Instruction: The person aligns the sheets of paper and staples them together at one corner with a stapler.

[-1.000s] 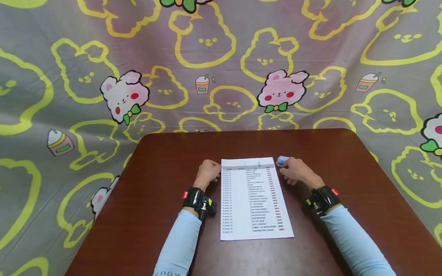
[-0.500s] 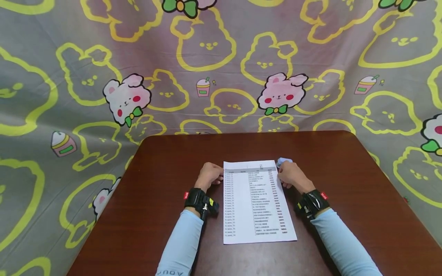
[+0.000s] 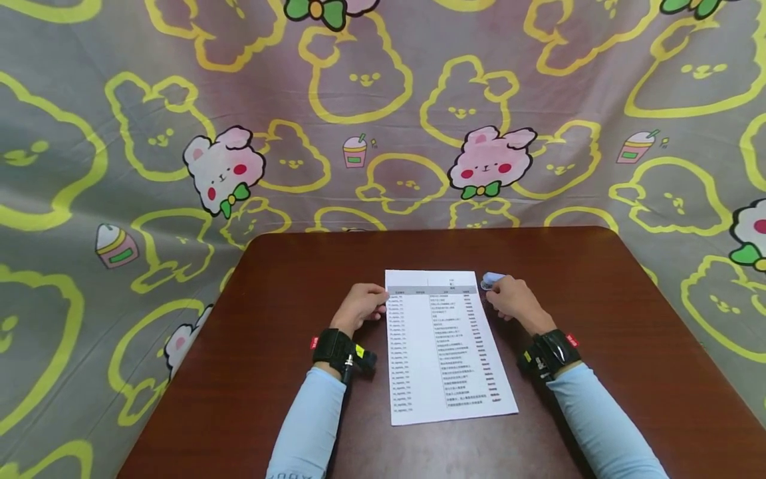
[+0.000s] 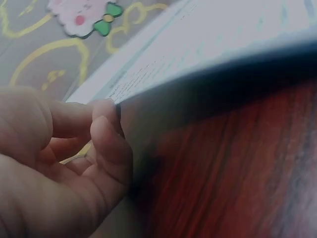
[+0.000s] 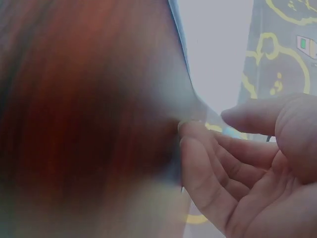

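A printed sheet of paper [image 3: 445,346] lies lengthwise in front of me, a table of text on it; whether more sheets lie under it I cannot tell. At its upper left edge my left hand [image 3: 362,307] pinches the paper between thumb and fingertips, as the left wrist view shows, with dark shadow beneath the edge. My right hand [image 3: 516,303] is beside the upper right edge. In the right wrist view its thumb [image 5: 247,116] stands apart from the bent fingers [image 5: 198,163], close to the paper's corner, with nothing gripped between them.
A small light-blue object, perhaps a stapler [image 3: 492,279], lies just beyond my right hand, partly covered by it. The brown wooden table [image 3: 269,332] has rounded far corners. A patterned cloth [image 3: 407,120] hangs behind it.
My right hand came in to the paper's right edge, then drew slightly away to the right. The paper's top edge has shifted farther from me or upward. My left hand stays at the left edge.
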{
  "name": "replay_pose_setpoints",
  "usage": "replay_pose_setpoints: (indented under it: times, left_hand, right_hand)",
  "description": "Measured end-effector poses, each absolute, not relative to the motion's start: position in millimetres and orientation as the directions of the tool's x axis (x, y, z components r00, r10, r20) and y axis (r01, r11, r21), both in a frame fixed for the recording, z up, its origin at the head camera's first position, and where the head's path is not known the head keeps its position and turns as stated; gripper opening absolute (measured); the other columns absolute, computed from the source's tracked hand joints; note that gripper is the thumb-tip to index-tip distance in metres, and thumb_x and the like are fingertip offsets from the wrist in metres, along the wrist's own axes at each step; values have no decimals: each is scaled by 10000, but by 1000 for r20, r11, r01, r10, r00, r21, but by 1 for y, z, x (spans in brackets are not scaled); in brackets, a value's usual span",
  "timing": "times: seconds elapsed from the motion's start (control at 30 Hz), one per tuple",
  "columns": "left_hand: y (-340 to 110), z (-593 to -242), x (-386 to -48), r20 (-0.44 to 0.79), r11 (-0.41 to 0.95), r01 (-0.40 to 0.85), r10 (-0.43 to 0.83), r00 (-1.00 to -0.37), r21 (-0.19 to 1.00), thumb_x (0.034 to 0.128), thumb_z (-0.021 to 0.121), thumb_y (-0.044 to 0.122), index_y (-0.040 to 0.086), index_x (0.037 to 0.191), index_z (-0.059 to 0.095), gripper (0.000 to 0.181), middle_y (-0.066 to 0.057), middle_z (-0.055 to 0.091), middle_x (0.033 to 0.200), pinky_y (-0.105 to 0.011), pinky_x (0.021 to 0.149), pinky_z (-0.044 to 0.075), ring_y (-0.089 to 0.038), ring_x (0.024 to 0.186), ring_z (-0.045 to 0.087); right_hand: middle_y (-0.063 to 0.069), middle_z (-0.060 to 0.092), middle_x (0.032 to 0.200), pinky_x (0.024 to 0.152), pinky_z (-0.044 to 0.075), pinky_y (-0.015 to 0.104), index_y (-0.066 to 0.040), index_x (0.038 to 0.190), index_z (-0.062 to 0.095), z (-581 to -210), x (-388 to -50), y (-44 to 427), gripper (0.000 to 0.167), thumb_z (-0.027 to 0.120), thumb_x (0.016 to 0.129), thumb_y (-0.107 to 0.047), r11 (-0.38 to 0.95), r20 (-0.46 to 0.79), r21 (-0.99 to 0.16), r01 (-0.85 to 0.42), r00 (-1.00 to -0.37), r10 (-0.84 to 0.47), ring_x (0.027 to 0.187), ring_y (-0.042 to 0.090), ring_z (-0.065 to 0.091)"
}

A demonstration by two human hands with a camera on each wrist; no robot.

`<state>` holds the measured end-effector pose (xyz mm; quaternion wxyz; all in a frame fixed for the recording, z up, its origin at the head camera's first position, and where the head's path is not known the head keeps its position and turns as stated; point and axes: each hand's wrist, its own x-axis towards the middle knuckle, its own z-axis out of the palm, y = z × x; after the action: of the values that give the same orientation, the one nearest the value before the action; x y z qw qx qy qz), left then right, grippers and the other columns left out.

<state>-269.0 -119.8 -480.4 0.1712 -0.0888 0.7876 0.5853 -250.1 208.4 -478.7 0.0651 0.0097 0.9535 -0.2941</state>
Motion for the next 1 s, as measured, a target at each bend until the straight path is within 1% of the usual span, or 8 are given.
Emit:
replay_pose_setpoints:
  times: [0.1, 0.33, 0.5, 0.7, 0.83, 1.0]
  left_hand:
    - [-124, -479, -270, -381, 245, -356, 58, -923, 902, 963, 613, 130, 9, 1234, 609, 297, -68, 606, 940, -209, 566, 482, -99, 682, 578]
    - [-124, -477, -271, -371, 239, -350, 49, -927, 906, 962, 620, 145, 11, 1242, 609, 310, -77, 623, 953, -211, 593, 501, -112, 712, 593]
    - [-126, -481, -270, -379, 232, -360, 42, -924, 904, 967, 614, 145, 17, 1252, 606, 313, -75, 624, 973, -216, 603, 504, -120, 732, 592]
    - [-123, -484, -267, -386, 220, -366, 52, -921, 904, 960, 620, 140, 6, 1234, 617, 305, -70, 627, 938, -223, 599, 511, -123, 715, 593]
    - [-121, -484, -266, -386, 217, -368, 44, -922, 904, 957, 622, 132, -4, 1216, 627, 292, -64, 621, 909, -220, 588, 507, -120, 701, 589]
    - [-117, -486, -265, -395, 232, -375, 44, -918, 897, 955, 623, 130, -10, 1185, 650, 270, -63, 628, 885, -216, 570, 503, -117, 677, 588]
  right_hand:
    - [98, 648, 767, 529, 515, 276, -15, 957, 663, -475, -253, 209, 238, 564, 971, -231, 801, -147, -596, 54, -988, -43, 594, 173, 615]
    - [83, 681, 805, 536, 524, 285, -24, 1032, 663, -476, -255, 207, 284, 510, 985, -259, 720, -150, -690, 70, -988, -47, 610, 161, 643]
    - [102, 681, 831, 522, 513, 285, -18, 1085, 657, -479, -253, 206, 291, 528, 970, -252, 713, -121, -697, 73, -992, -17, 608, 157, 636]
    - [115, 672, 839, 531, 504, 290, -16, 1032, 661, -484, -247, 209, 271, 515, 972, -237, 676, -136, -730, 105, -991, 7, 617, 175, 630]
    - [89, 652, 798, 522, 493, 287, -42, 997, 650, -487, -246, 209, 226, 536, 963, -234, 652, -150, -748, 125, -989, 18, 606, 173, 617]
    - [58, 631, 725, 497, 471, 279, -50, 940, 649, -490, -248, 209, 161, 576, 938, -193, 669, -172, -730, 138, -985, 16, 579, 160, 596]
